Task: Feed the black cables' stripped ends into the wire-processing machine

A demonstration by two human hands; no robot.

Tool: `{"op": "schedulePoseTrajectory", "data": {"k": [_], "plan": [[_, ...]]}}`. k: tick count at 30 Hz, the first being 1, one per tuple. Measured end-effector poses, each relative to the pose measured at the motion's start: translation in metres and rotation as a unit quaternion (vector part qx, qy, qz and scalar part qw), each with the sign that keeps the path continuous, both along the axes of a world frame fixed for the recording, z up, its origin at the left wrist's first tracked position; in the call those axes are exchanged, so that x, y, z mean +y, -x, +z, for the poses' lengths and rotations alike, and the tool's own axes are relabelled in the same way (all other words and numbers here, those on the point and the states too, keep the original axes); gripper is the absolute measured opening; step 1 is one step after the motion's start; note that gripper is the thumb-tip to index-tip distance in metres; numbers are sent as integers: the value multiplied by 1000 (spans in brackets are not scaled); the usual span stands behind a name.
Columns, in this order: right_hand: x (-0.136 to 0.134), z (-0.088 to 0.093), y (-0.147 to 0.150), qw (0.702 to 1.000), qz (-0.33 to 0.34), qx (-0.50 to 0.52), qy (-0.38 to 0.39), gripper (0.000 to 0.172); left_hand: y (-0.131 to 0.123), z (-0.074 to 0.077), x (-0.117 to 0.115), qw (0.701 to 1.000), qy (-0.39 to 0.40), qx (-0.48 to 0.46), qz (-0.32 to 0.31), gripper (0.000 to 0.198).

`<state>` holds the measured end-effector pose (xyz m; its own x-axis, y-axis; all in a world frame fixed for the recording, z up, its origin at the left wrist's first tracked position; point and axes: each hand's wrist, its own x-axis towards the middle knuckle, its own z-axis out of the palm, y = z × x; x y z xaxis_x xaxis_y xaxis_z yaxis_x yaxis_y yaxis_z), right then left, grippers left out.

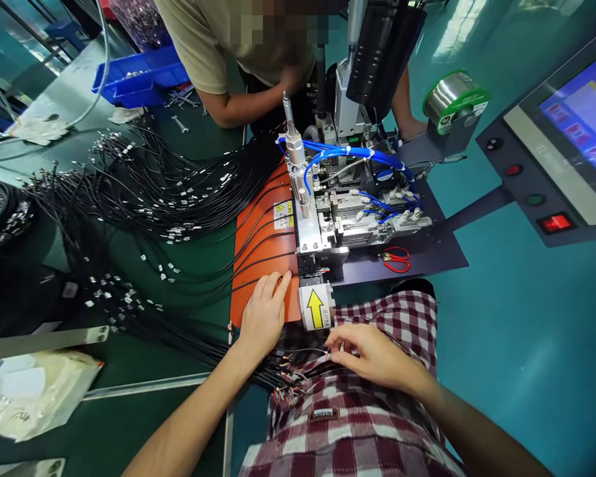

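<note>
My left hand (265, 311) lies on the orange plate (265, 262), fingers stretched toward the machine. Its fingertips touch or nearly touch a black cable that runs into the black holder (307, 268) on the machine's near side. Lower right, my right hand (370, 354) is closed in a pinch on the stripped end of a thin cable (310, 350). Beside that cable, a bundle of black cables with bare coloured wire ends (290, 384) rests over my lap. Between my hands is a white drum with a yellow arrow (316, 308). Several more black cables cross the plate into the machine.
Large bundles of black cables (178, 192) cover the table at left. Red-handled pliers (396, 260) lie on the machine base. A solder spool (457, 103) and a screen panel (556, 139) stand at right. A co-worker (248, 73) is across the machine.
</note>
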<state>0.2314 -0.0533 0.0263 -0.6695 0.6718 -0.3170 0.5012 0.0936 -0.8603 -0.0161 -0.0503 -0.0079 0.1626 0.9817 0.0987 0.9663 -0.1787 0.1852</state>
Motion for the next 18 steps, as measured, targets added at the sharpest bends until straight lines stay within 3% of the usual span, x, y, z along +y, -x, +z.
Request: {"op": "schedulePoseTrajectory", "data": {"k": [10,13,16,18], "plan": [[-11,-7,-3,1000,-22,11,-2,17,16,8,55,998,4,-65,2,46],[-11,-10,-3,999,-29,17,14,16,22,19,42,996,11,-83,-6,48],[-9,-13,-6,998,-50,27,38,19,23,36,5,991,-34,-128,-8,42],[-6,-15,-8,996,-67,33,56,21,17,43,-24,986,-33,-144,-75,31]]}}
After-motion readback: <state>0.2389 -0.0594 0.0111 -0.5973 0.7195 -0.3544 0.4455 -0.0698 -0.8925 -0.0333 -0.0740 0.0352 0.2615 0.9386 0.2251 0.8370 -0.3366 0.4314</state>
